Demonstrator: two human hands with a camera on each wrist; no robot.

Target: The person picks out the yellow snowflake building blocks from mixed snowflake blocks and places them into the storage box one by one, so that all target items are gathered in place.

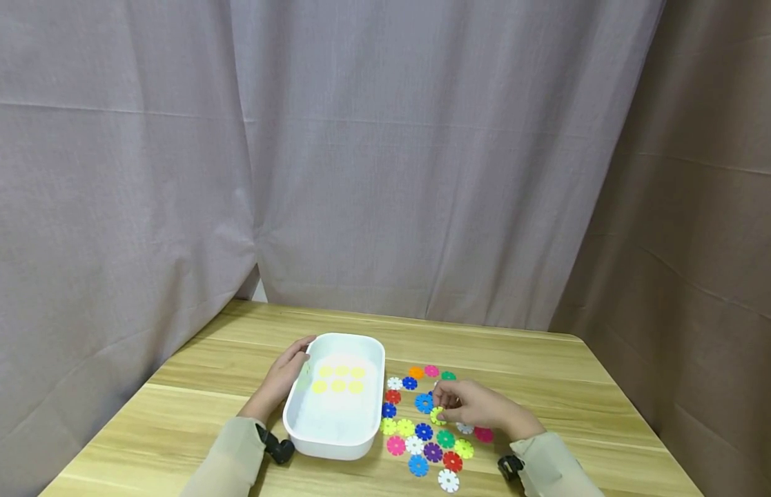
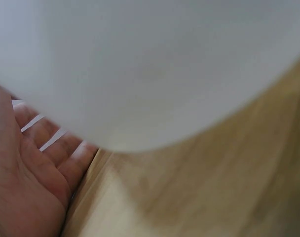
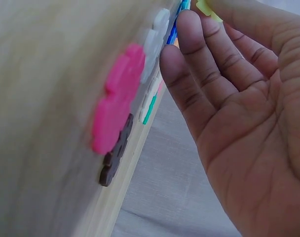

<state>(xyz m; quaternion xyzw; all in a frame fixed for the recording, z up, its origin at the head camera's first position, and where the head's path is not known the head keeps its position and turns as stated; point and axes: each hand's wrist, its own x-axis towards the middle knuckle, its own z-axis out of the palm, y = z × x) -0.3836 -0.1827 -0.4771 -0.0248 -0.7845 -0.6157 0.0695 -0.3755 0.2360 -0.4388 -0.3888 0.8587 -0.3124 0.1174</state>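
My left hand (image 1: 284,378) holds the left side of a white tray (image 1: 335,445), thumb at the rim and fingers along the outer wall. In the left wrist view the tray's pale side (image 2: 155,84) hides the fingertips. Several yellow disc pieces (image 1: 338,386) lie in two rows on the tray floor. To the right of the tray, my right hand (image 1: 475,404) pinches a yellow notched plastic disc (image 1: 437,415) between thumb and fingers, over the scattered discs. Only an edge of this yellow disc (image 3: 207,9) shows in the right wrist view.
Notched discs of many colours lie spread right of the tray, among them a purple disc (image 1: 433,452), a red disc (image 1: 453,461) and yellow discs (image 1: 463,448). A pink disc (image 3: 119,98) and a dark brown disc (image 3: 116,152) lie beneath my right hand. Grey curtains (image 1: 391,172) hang behind the wooden table (image 1: 192,393).
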